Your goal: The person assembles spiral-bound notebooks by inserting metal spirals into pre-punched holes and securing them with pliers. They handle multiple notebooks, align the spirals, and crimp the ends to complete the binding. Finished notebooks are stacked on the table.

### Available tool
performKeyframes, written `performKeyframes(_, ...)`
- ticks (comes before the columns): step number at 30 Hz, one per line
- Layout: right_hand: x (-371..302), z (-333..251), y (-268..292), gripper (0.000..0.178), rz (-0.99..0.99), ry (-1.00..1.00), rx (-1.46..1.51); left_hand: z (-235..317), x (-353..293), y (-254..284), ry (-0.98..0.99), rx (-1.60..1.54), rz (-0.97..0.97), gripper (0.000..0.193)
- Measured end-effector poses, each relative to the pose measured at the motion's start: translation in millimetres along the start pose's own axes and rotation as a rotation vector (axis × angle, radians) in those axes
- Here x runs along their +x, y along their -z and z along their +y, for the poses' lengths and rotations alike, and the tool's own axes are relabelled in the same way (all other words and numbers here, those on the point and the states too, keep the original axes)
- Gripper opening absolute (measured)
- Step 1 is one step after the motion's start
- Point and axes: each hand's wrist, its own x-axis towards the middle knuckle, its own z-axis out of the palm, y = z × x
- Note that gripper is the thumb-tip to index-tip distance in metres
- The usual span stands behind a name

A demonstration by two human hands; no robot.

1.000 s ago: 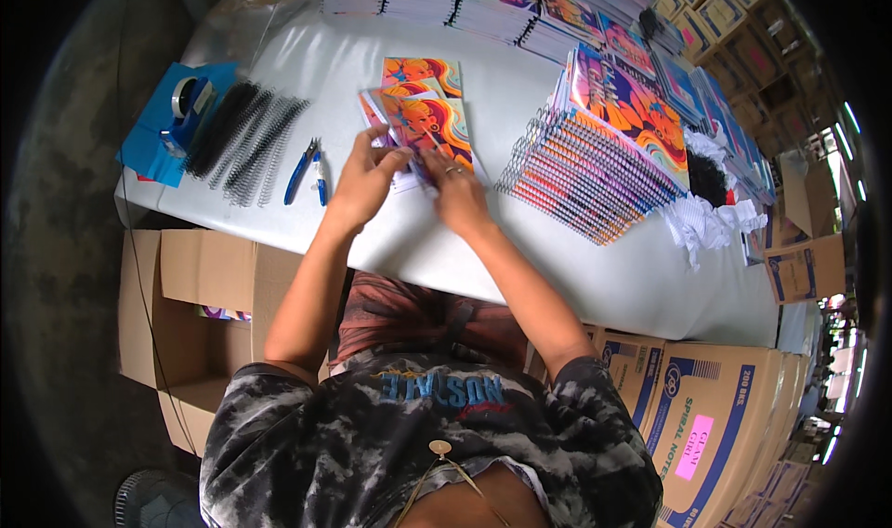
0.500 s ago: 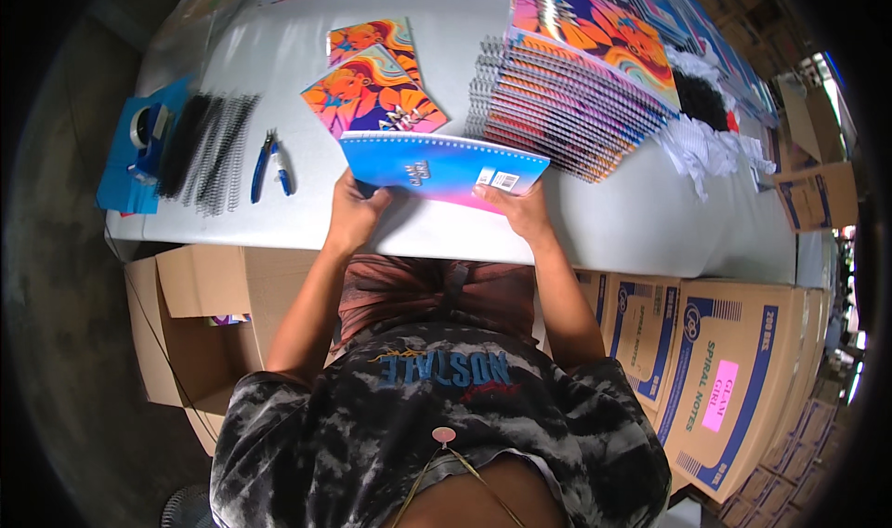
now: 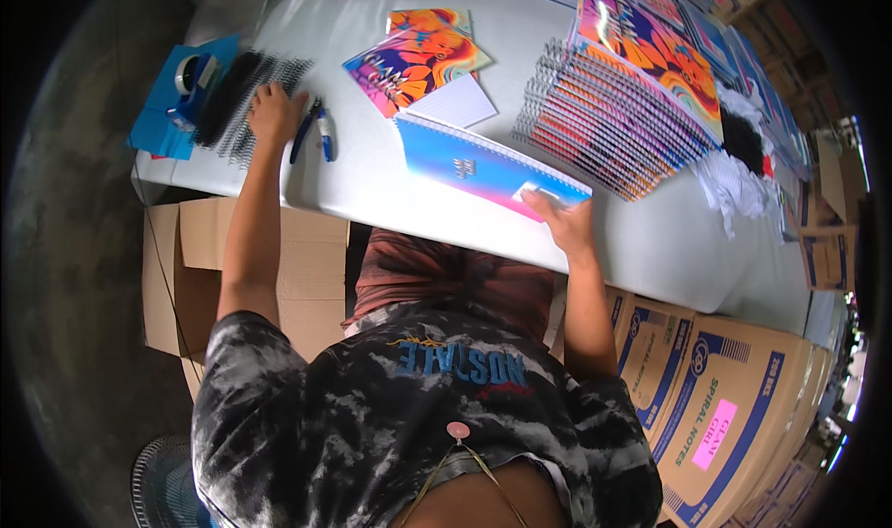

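My right hand grips the near right corner of a blue-and-pink notebook, its thumb on the cover by a white label. A row of punched holes runs along the notebook's far edge, and no coil shows in them. My left hand is over a bunch of spiral binding coils on the left of the table, its fingers apart and touching the pile. Some coils are black, others metallic grey. Beside that hand lie blue-handled pliers and a blue-and-white pen-like tool.
Bright illustrated covers and a lined sheet lie beyond the notebook. A stack of spiral notebooks stands at right, near crumpled white cloth. A tape dispenser sits far left. Cardboard boxes stand below the table.
My left hand has let go of the notebook and moved left to the coils. The notebook, held by my right hand alone, now tilts down to the right. The lined sheet has come into view.
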Motion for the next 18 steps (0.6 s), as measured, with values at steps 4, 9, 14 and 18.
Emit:
performKeyframes(4,8.1,-18.4,2.2,0.034,-0.082,0.082,-0.036,1.8,13.0,12.7,0.007,-0.119,-0.229,0.037)
performKeyframes(9,8.6,-13.4,0.0,0.027,-0.057,0.121,-0.027,0.4,19.7,35.4,0.099,-0.661,-0.086,0.029)
performKeyframes(14,10.8,-6.0,-0.6,0.026,-0.010,0.142,-0.068,56.1,-34.9,113.0,-0.369,-1.268,-0.443,0.036)
performKeyframes(18,10.6,-3.2,-1.3,0.026,0.015,0.119,-0.073,82.6,-64.7,129.4,-0.349,-1.321,-0.688,0.035)
